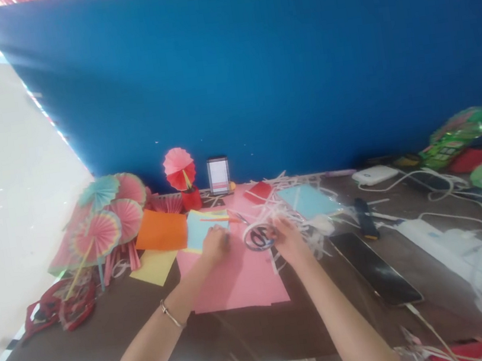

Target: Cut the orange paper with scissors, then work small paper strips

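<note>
Head view: left hand [216, 245] curled over light-blue paper [197, 227], right hand [283, 234] bent at scissors [257, 239]; grips too blurred to tell.

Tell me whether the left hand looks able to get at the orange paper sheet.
Probably yes: the orange paper sheet lies left of the left hand, its broad face uncovered, though whether that hand grips something is unclear.
</note>
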`<state>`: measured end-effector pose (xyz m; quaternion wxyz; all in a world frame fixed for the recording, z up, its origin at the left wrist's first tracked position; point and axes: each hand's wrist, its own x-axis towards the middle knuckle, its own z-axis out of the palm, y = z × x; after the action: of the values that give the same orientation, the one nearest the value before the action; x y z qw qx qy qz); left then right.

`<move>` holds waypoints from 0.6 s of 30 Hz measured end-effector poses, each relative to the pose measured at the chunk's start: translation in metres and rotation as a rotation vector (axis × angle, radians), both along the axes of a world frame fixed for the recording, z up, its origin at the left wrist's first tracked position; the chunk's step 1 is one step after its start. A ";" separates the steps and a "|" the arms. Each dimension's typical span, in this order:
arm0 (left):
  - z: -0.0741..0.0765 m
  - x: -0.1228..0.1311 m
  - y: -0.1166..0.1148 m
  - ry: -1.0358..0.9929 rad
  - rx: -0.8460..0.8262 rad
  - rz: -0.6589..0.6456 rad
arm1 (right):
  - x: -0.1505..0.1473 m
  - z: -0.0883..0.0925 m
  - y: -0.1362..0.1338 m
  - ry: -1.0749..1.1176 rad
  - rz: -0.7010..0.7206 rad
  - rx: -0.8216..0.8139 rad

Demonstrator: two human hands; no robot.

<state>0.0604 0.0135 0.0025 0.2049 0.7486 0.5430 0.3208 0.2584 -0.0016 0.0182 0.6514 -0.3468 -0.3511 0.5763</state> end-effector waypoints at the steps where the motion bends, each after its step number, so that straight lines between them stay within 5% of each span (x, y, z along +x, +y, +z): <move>1: 0.000 0.000 0.000 -0.026 -0.004 -0.011 | 0.001 0.000 0.000 0.024 -0.002 -0.002; 11: -0.015 -0.034 -0.005 -0.583 -0.365 -0.080 | -0.001 0.004 -0.004 -0.022 -0.065 -0.008; 18: -0.021 -0.034 -0.012 -0.731 -0.459 0.028 | -0.008 0.015 -0.021 -0.717 -0.204 0.272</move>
<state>0.0260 0.0018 -0.0182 0.5407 0.5134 0.5019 0.4385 0.2505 -0.0221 0.0335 0.5814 -0.4697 -0.5932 0.2991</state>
